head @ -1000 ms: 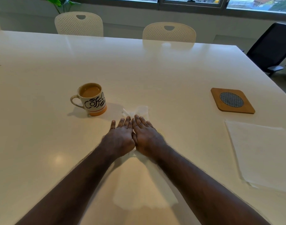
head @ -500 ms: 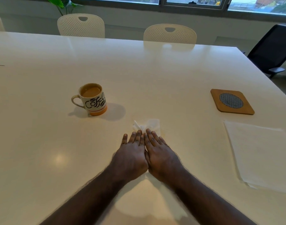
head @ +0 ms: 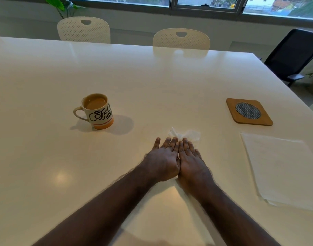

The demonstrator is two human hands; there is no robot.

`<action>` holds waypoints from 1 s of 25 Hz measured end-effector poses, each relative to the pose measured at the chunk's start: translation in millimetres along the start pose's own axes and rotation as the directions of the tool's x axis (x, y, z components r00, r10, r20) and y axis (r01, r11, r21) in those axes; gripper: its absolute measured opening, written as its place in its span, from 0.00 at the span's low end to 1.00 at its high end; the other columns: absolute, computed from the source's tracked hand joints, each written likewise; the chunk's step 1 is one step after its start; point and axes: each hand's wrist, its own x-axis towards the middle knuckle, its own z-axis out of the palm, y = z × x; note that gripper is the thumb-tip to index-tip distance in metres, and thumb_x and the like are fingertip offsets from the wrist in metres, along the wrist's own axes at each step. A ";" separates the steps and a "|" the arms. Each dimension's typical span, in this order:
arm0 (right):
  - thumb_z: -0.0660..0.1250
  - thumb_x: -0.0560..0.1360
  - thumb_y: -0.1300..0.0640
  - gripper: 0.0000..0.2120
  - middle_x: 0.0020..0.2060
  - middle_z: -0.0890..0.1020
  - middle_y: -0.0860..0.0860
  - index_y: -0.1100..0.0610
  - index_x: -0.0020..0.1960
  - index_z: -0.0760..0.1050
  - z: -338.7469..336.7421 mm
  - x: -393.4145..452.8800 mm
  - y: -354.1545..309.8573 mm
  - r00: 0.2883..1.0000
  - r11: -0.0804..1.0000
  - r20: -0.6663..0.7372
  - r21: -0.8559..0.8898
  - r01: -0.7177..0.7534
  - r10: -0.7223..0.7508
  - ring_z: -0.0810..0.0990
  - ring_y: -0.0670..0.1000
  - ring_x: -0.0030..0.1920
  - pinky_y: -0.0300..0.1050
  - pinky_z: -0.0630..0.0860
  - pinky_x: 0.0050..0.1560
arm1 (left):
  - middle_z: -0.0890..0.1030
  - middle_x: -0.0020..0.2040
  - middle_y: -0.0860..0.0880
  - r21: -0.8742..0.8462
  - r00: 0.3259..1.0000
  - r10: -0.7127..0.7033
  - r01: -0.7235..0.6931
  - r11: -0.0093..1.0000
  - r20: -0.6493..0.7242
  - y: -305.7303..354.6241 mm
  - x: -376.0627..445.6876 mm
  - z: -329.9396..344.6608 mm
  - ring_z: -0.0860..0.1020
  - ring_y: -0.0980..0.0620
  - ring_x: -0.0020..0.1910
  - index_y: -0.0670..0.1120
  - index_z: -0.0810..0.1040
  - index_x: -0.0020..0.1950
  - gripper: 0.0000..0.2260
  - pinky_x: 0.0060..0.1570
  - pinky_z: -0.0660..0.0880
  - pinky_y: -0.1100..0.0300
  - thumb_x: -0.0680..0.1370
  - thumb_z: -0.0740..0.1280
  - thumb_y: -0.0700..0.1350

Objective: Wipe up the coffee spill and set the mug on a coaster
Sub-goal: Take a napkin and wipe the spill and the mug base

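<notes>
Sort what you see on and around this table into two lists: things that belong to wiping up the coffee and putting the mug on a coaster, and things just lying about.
Part of the job:
- mug of coffee
- wooden coaster
- tissue under both flat hands: left hand, right hand

Just lying about:
- stack of paper sheets
- two white chairs
- black chair
- plant

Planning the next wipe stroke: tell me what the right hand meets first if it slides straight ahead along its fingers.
The right hand lies flat, fingers pointing away. Directly ahead is the crumpled tissue, already at its fingertips; beyond that, bare table as far as visible.
</notes>
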 end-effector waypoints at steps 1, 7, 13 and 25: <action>0.54 0.80 0.44 0.38 0.77 0.37 0.57 0.59 0.77 0.36 1.1 5.5 0.2 1.000 1.000 -0.014 0.013 0.001 -0.001 0.33 0.54 0.75 0.50 0.38 0.75 | 0.41 0.80 0.46 0.005 1.000 -0.003 0.003 1.000 0.006 -4.3 4.4 -2.7 0.39 0.49 0.78 0.43 0.43 0.79 0.27 0.75 0.34 0.45 0.81 0.47 0.48; 0.54 0.81 0.46 0.36 0.77 0.41 0.60 0.61 0.77 0.39 -2.0 50.3 -12.3 1.000 0.999 -0.027 0.051 0.006 -0.004 0.38 0.56 0.76 0.53 0.41 0.76 | 0.41 0.80 0.49 -0.018 0.999 -0.051 0.051 0.999 -0.003 -42.7 26.6 -17.4 0.39 0.50 0.78 0.47 0.43 0.79 0.28 0.74 0.34 0.43 0.81 0.49 0.49; 0.55 0.81 0.46 0.35 0.77 0.42 0.59 0.60 0.78 0.42 -0.7 88.6 -38.7 0.997 0.997 0.016 0.029 0.076 -0.077 0.39 0.56 0.77 0.52 0.42 0.76 | 0.40 0.80 0.50 -0.052 0.987 -0.161 0.160 0.986 -0.006 -78.4 20.9 -22.0 0.38 0.50 0.78 0.48 0.41 0.79 0.27 0.74 0.34 0.44 0.83 0.47 0.50; 0.48 0.82 0.47 0.30 0.78 0.46 0.57 0.59 0.78 0.44 10.8 64.5 -68.5 0.932 0.933 0.057 -0.017 0.359 -0.357 0.43 0.53 0.77 0.48 0.44 0.75 | 0.41 0.80 0.44 -0.055 0.937 -0.349 0.347 0.936 -0.017 -69.7 -49.4 0.8 0.40 0.46 0.79 0.43 0.39 0.78 0.29 0.74 0.36 0.43 0.82 0.47 0.52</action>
